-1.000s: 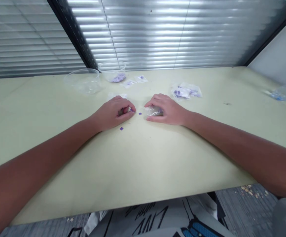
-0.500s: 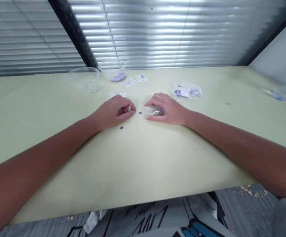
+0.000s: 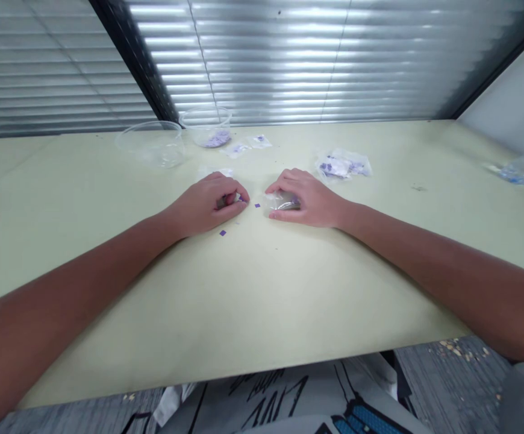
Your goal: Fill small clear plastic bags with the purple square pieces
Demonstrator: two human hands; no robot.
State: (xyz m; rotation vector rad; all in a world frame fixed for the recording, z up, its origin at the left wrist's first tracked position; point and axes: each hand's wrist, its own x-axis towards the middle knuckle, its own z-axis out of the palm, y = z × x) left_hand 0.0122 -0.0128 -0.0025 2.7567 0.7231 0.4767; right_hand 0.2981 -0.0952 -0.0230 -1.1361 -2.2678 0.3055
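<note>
My left hand (image 3: 210, 205) rests on the table, thumb and index finger closed on a small purple square piece (image 3: 241, 199). Its other fingers are curled in and mostly hidden. Opposite it, my right hand (image 3: 305, 199) holds a small clear plastic bag (image 3: 280, 202) between thumb and fingers, the bag's mouth facing left. Between the hands lies a loose purple square (image 3: 257, 205). Another purple square (image 3: 223, 232) lies on the near side of my left hand.
A clear plastic bowl (image 3: 151, 144) and a second clear bowl (image 3: 205, 123) with purple pieces stand at the back left. Two small bags (image 3: 259, 141) lie beside them. A pile of filled bags (image 3: 343, 164) lies beyond my right hand. Clear plastic with blue bits (image 3: 515, 173) is far right.
Both hands hold nearly the same pose and place. The pieces and bags have not visibly moved; the view has shifted very slightly.
</note>
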